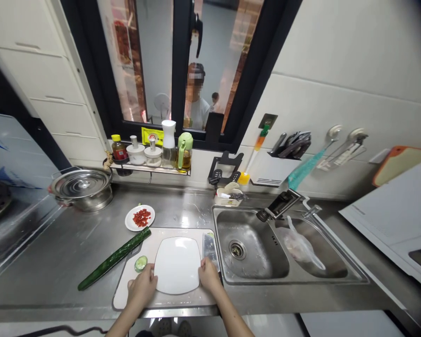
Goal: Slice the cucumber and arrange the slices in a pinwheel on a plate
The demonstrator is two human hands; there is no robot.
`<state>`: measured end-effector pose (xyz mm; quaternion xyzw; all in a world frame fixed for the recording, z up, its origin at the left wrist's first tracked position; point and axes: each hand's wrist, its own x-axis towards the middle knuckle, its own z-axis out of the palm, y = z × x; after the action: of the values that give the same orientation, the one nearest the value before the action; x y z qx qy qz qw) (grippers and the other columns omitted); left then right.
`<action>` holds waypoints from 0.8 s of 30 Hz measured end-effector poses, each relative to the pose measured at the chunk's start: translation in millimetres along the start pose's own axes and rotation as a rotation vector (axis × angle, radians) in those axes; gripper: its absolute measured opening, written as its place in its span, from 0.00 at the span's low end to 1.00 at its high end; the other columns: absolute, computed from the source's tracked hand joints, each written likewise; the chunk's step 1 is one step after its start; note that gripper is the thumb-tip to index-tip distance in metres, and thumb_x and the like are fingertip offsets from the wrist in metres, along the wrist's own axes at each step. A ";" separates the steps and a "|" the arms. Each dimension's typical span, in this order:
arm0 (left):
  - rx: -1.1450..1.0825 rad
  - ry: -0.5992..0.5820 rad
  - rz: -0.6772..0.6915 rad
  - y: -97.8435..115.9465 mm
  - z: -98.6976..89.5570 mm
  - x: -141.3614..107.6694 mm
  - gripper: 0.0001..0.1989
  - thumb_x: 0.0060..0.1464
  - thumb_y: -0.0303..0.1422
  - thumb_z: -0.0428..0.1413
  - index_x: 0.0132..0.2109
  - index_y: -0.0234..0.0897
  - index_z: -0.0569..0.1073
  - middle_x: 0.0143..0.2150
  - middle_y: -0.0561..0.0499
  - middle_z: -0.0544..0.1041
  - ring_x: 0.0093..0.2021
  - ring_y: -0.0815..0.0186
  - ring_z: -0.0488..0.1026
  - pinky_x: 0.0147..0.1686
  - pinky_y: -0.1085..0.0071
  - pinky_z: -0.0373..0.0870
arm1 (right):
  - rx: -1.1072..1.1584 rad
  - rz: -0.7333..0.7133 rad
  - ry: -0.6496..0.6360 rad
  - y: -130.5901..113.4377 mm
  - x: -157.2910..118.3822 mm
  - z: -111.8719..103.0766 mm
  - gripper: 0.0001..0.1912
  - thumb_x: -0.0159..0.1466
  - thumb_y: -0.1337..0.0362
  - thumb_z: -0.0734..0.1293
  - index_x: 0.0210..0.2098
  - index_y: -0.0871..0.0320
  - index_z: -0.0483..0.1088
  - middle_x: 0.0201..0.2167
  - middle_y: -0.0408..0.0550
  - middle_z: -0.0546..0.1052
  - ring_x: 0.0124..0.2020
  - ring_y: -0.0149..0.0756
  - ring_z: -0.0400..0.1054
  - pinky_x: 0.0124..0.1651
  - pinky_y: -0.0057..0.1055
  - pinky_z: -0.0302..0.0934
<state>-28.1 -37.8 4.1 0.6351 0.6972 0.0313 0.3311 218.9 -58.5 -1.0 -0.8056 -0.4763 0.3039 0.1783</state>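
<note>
A white square plate with rounded corners [177,266] is gripped at its two sides, over the cutting board [129,296]. My left hand [142,286] is closed on its left edge. On the opposite edge, my right hand [209,275] pinches the rim. Beside my left hand lie a few cucumber slices [141,263]. A long cucumber [114,259] rests diagonally, its upper end on the board and the rest over the counter. Just beyond my right hand is a knife with a broad blade [209,248], its handle hidden by that hand.
A small white plate of chopped red pieces [141,217] stands behind the board. To the right is a double sink [252,276] with a plastic bag [300,245] in one basin. A lidded steel pot [86,189] stands at the left, and a condiment shelf [150,167] hangs below the window.
</note>
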 end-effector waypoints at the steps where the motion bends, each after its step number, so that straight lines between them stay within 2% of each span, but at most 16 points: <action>1: 0.006 0.003 -0.003 -0.9 0.7 -0.2 0.15 0.56 0.31 0.45 0.50 0.43 0.68 0.41 0.50 0.80 0.46 0.57 0.76 0.50 0.59 0.60 | 0.003 0.013 -0.001 -0.9 -0.2 1.3 0.11 0.52 0.77 0.58 0.31 0.57 0.65 0.22 0.39 0.66 0.25 0.31 0.63 0.29 0.25 0.51; 6: 0.035 -0.023 -0.002 -2.3 2.8 1.3 0.16 0.57 0.29 0.43 0.52 0.41 0.66 0.45 0.46 0.80 0.48 0.57 0.75 0.52 0.56 0.58 | 0.035 0.072 -0.044 -6.0 -2.1 3.5 0.10 0.53 0.75 0.60 0.33 0.57 0.66 0.21 0.38 0.67 0.20 0.29 0.63 0.27 0.24 0.52; 11: 0.069 -0.033 -0.009 1.3 1.8 1.7 0.18 0.58 0.29 0.42 0.53 0.41 0.66 0.47 0.45 0.79 0.50 0.58 0.74 0.53 0.55 0.56 | 0.098 0.110 -0.106 -8.5 -5.6 4.3 0.11 0.56 0.76 0.58 0.35 0.58 0.65 0.20 0.38 0.68 0.15 0.28 0.62 0.22 0.23 0.50; 15: 0.120 -0.017 0.000 2.5 -1.3 0.0 0.19 0.57 0.30 0.44 0.54 0.40 0.68 0.46 0.44 0.79 0.51 0.56 0.73 0.53 0.55 0.55 | 0.062 0.100 -0.107 -7.2 -4.3 5.9 0.13 0.56 0.77 0.57 0.37 0.59 0.66 0.18 0.38 0.68 0.13 0.29 0.62 0.21 0.23 0.51; 18: 0.167 0.113 0.023 0.9 -4.2 -0.6 0.20 0.57 0.32 0.45 0.56 0.43 0.69 0.51 0.43 0.77 0.53 0.54 0.70 0.53 0.54 0.55 | 0.001 0.052 -0.078 -5.1 -3.4 4.9 0.13 0.56 0.76 0.58 0.37 0.60 0.67 0.21 0.43 0.73 0.17 0.32 0.67 0.23 0.25 0.54; 21: 0.181 0.333 0.005 -1.2 -6.8 1.5 0.21 0.59 0.35 0.45 0.58 0.45 0.68 0.57 0.43 0.72 0.56 0.52 0.67 0.52 0.54 0.57 | -0.075 -0.032 0.007 -4.3 -5.5 1.1 0.12 0.58 0.74 0.59 0.40 0.61 0.69 0.30 0.51 0.77 0.33 0.38 0.74 0.34 0.27 0.59; 24: 0.189 0.435 -0.021 -3.4 -7.6 5.7 0.22 0.60 0.37 0.45 0.59 0.44 0.67 0.58 0.43 0.70 0.55 0.52 0.66 0.51 0.54 0.57 | -0.104 -0.081 0.045 -5.0 -10.4 -4.2 0.15 0.61 0.71 0.58 0.46 0.60 0.69 0.35 0.53 0.78 0.42 0.41 0.73 0.42 0.29 0.60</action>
<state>-34.7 -30.5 6.0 0.6342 0.7586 0.0988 0.1126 214.6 -65.2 8.3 -0.8004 -0.5195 0.2533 0.1591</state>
